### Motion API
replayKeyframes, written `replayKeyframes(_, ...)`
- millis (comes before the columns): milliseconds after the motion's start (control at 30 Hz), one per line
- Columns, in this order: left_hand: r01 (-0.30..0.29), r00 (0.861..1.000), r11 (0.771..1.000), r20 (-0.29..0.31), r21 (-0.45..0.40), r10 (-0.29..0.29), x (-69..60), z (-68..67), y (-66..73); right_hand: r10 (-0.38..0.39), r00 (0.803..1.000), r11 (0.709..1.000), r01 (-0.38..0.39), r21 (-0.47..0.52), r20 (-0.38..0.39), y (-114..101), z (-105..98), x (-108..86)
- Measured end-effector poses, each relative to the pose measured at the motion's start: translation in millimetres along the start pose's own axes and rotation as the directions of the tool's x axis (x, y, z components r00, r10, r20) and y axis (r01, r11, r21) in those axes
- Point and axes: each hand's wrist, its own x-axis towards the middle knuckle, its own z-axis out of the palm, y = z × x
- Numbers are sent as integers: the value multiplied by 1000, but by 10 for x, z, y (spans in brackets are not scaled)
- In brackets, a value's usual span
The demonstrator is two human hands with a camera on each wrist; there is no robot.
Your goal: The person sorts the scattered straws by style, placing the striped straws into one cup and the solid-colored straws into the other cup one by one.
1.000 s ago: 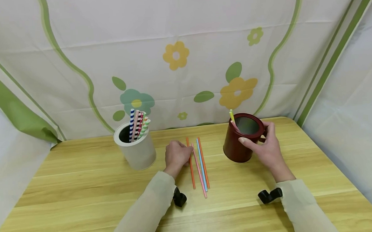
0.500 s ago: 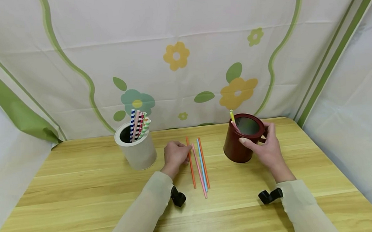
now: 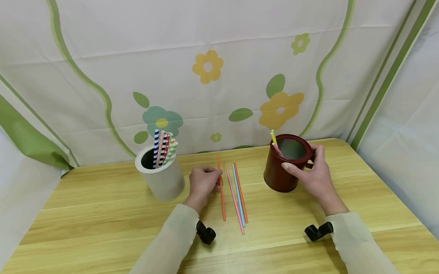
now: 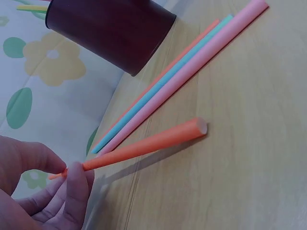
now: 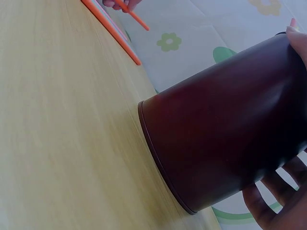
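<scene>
Between thumb and fingers my left hand [image 3: 203, 182] pinches an orange straw [image 4: 148, 144]; in the left wrist view the straw slants above its shadow on the table. To its right lie a pink straw [image 3: 235, 202], a blue straw [image 3: 238, 196] and a second orange straw [image 3: 241, 193], side by side. My right hand [image 3: 315, 179] holds a dark red mug [image 3: 277, 171] at its handle side, thumb against the wall near the rim. Upright on the table, the mug has yellow and pink straws [image 3: 274, 138] leaning inside it. The handle is partly hidden by my fingers.
A white can [image 3: 166, 183] with several striped paper straws [image 3: 160, 150] stands left of my left hand. A flowered curtain [image 3: 206, 26] hangs along the back edge of the wooden table [image 3: 97, 226].
My left hand has shifted slightly left with the orange straw, which is now farther from the pink one. The right hand and the mug have stayed still.
</scene>
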Motion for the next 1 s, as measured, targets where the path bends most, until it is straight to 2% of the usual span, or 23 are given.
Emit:
replayKeyframes(333,-12,1000,997,-13,-73,11,24,-30,41,3,1000,1000,-3,2,-2,6,4,-5)
replayKeyframes(600,-57,998,987,-6,-151,57,-11,-34,81,10,1000,1000,-10,-5,-2,7,4,-9)
replayKeyframes(900,-121,993,966,-13,-228,121,-97,-20,205,16,1000,1000,-16,-15,-2,3,6,-2)
replayKeyframes(1000,-132,991,958,2,-256,137,-121,-18,239,18,1000,1000,-18,-14,-1,5,7,-1)
